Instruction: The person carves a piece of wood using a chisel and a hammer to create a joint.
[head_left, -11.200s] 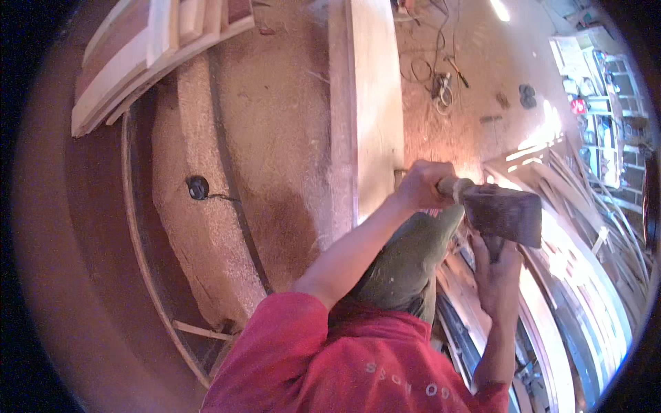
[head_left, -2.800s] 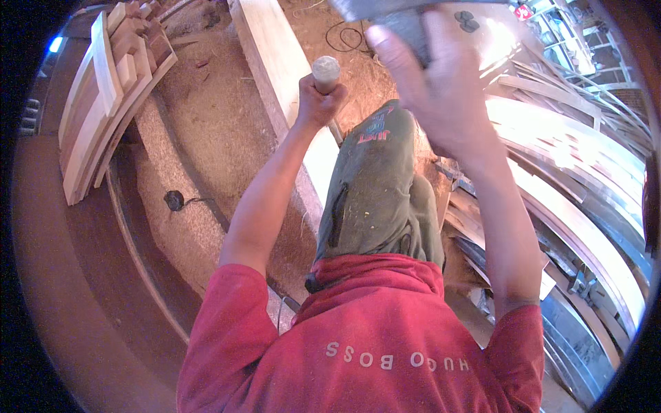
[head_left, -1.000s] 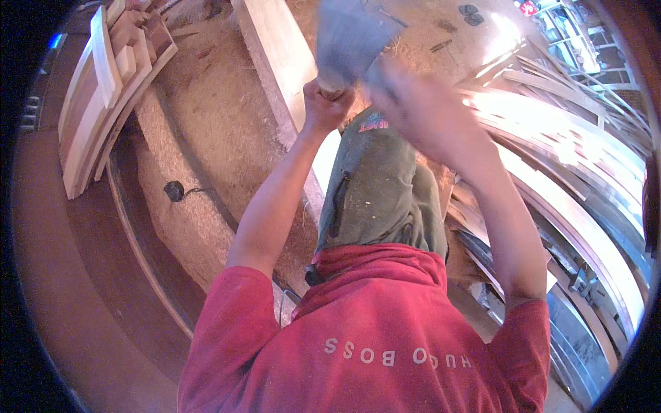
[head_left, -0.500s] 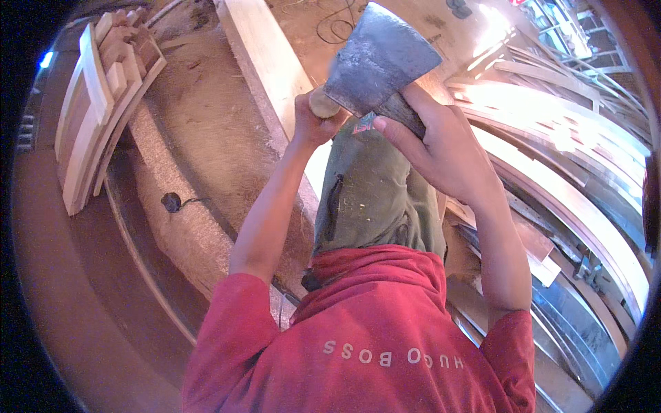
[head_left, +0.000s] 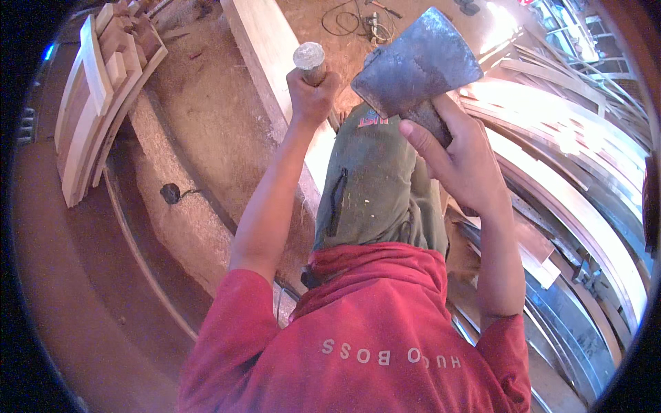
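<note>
While our left hand [head_left: 311, 93] is clenched in a fist round a wooden handle [head_left: 309, 58], only its rounded butt showing above the fingers [head_left: 323, 88], our right hand [head_left: 460, 162] grasps a hatchet [head_left: 416, 69] high up, its fingers [head_left: 421, 141] wrapped about the neck just under the steel head. The head sits at one o'clock in the view, raised in front of us, its broad grey face turned our way. What tool the left handle belongs to we cannot tell; the rest of it is hidden.

We judge the hatchet heavy at the head, stiff, and hard-edged; held close under the head it is easy to steer but has little swing, and the blade edge is to be kept clear of the fingers. The wooden handle looks dry and sure in the grip.

Below the hands lies a long pale plank [head_left: 265, 65] running towards twelve o'clock across a sawdust-strewn floor [head_left: 206, 124]. Stacked wooden pieces [head_left: 96, 96] lie at ten o'clock, curved timber strips [head_left: 564, 158] at three, and cables [head_left: 358, 20] near twelve.
</note>
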`<state>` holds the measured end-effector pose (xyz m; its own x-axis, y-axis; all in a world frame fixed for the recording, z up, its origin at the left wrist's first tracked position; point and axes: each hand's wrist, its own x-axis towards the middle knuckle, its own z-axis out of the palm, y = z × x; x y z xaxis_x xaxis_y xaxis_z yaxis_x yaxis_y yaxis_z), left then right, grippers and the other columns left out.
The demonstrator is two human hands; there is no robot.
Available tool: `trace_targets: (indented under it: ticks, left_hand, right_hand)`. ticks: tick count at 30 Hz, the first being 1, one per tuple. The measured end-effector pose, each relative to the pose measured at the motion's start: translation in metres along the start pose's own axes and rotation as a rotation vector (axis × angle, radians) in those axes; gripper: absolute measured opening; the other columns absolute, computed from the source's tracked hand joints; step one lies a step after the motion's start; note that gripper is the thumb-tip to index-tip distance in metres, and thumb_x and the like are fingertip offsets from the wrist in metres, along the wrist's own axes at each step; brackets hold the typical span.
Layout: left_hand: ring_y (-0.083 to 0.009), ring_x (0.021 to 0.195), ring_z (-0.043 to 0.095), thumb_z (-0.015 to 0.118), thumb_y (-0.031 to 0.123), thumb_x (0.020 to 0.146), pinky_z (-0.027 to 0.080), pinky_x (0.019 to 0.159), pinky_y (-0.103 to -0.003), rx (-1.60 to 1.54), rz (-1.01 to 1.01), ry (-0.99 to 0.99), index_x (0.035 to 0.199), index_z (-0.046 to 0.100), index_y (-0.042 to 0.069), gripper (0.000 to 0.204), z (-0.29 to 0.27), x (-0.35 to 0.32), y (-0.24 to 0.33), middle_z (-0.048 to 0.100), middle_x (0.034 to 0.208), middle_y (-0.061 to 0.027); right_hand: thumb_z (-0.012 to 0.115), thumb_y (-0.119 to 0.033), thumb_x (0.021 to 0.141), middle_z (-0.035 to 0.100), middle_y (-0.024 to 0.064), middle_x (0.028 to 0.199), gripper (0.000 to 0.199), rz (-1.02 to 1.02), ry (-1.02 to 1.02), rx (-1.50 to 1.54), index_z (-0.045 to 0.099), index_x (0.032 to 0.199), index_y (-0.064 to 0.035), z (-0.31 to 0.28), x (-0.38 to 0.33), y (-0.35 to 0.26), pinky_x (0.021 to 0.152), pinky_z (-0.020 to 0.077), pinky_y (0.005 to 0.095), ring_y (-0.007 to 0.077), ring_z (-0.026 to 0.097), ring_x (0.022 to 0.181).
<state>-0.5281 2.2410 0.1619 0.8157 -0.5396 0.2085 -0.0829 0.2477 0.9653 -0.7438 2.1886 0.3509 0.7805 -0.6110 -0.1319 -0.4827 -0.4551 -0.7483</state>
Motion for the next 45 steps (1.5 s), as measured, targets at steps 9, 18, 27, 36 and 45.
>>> trace_targets:
  ticks: [9,18,27,36,45]
  left_hand:
    - [-0.0051,0.056,0.049,0.068,0.003,0.077,0.041,0.051,-0.028,0.038,0.036,-0.044,0.065,0.055,0.006,0.019,0.006,-0.002,0.001,0.053,0.061,0.0054]
    - [-0.0067,0.057,0.052,0.069,0.007,0.077,0.043,0.053,-0.029,0.066,0.023,-0.017,0.068,0.058,0.005,0.015,0.003,-0.005,-0.001,0.057,0.062,0.0024]
    - [-0.0109,0.060,0.054,0.069,0.009,0.074,0.047,0.057,-0.033,0.171,0.117,-0.140,0.072,0.059,0.002,0.013,0.000,-0.011,-0.009,0.059,0.064,-0.0005]
    - [-0.0083,0.064,0.058,0.070,0.009,0.075,0.048,0.060,-0.030,0.000,0.101,-0.127,0.076,0.061,0.003,0.010,0.006,-0.016,-0.005,0.061,0.067,0.0006]
    - [-0.0084,0.065,0.059,0.071,0.007,0.077,0.049,0.061,-0.029,0.072,0.045,-0.204,0.074,0.062,0.004,0.010,-0.012,-0.015,-0.022,0.062,0.068,0.0011]
  right_hand:
    - [0.067,-0.036,0.095,0.068,0.0254,0.087,0.043,-0.030,0.001,-0.051,0.057,0.117,-0.0007,0.005,-0.005,0.010,0.071,0.0523,0.0450,0.0418,0.069,0.083]
    - [0.068,-0.038,0.095,0.067,0.0258,0.085,0.044,0.007,-0.021,-0.063,0.057,0.114,0.0003,0.009,-0.002,0.008,0.073,0.0527,0.0452,0.0427,0.069,0.083]
    - [0.069,-0.038,0.096,0.056,0.0041,0.066,0.039,-0.316,0.157,0.001,0.057,0.098,-0.0011,-0.005,0.032,-0.025,0.046,0.0412,0.0267,0.0068,0.053,0.052]
    - [0.063,-0.039,0.097,0.064,0.0266,0.080,0.043,-0.242,-0.075,-0.374,0.056,0.104,0.0025,0.010,0.060,-0.015,0.072,0.0509,0.0509,0.0458,0.066,0.079]
    - [0.062,-0.037,0.097,0.065,0.0279,0.085,0.041,-0.277,0.164,-0.175,0.055,0.109,0.0014,0.011,0.054,-0.042,0.073,0.0516,0.0513,0.0465,0.066,0.085]
